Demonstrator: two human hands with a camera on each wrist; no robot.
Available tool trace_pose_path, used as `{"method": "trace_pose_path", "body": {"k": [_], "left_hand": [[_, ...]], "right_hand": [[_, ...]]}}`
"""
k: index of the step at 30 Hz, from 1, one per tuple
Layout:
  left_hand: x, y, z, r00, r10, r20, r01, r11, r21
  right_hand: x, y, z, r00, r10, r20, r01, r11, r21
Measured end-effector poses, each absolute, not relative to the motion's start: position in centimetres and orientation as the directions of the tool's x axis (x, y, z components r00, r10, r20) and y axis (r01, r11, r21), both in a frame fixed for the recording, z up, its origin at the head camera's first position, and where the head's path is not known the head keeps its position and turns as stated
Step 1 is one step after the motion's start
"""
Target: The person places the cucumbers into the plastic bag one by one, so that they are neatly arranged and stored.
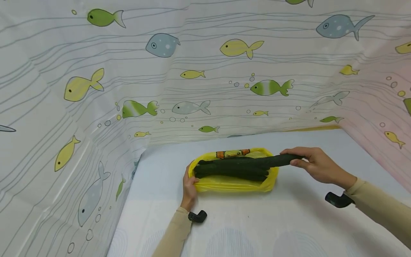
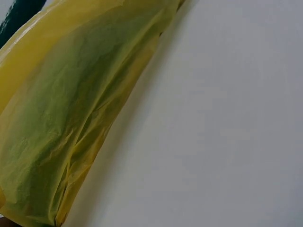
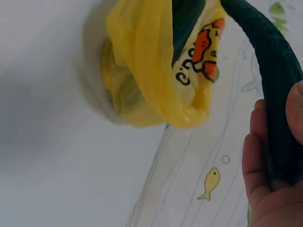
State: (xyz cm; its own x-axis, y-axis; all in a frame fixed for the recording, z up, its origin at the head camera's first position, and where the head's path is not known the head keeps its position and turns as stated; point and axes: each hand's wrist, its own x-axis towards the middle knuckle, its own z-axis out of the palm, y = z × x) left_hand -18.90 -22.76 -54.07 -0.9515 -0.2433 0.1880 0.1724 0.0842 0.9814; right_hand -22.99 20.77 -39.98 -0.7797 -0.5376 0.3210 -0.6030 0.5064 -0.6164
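Note:
A yellow plastic bag [image 1: 221, 187] lies on the table with its mouth open upward and several dark green cucumbers [image 1: 231, 173] inside. My left hand [image 1: 189, 187] grips the bag's left rim, thumb over the edge. Seen from the left wrist, the bag's side [image 2: 71, 113] is crumpled, and green shows through the plastic. My right hand [image 1: 316, 166] holds one long cucumber [image 1: 279, 160] by its right end, and its other part reaches over the bag's right rim. In the right wrist view, this cucumber [image 3: 274, 66] lies between thumb and fingers, beside the bag's rim [image 3: 184, 118].
Orange and black print [image 1: 232, 153] shows on the bag's far inner side. A white table surface [image 1: 237, 214] spreads around the bag. Fish-patterned sheeting [image 1: 205, 89] stands behind and on both sides. Each wrist carries a black camera mount [image 1: 338, 200].

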Motion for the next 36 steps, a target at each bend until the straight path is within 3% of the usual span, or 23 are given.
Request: {"method": "trace_pose_path", "body": {"k": [19, 36], "left_hand": [[-18.7, -22.4, -54.4, -0.955, -0.237, 0.177, 0.159, 0.096, 0.983], [-18.9, -22.7, -54.2, -0.952, -0.237, 0.194, 0.174, 0.104, 0.979]], "right_hand": [[-23.2, 14.2, -43.2, -0.694, -0.672, 0.26, -0.657, 0.442, -0.611], [-23.6, 12.9, -45.4, -0.745, -0.615, 0.259, -0.603, 0.454, -0.656]]}}
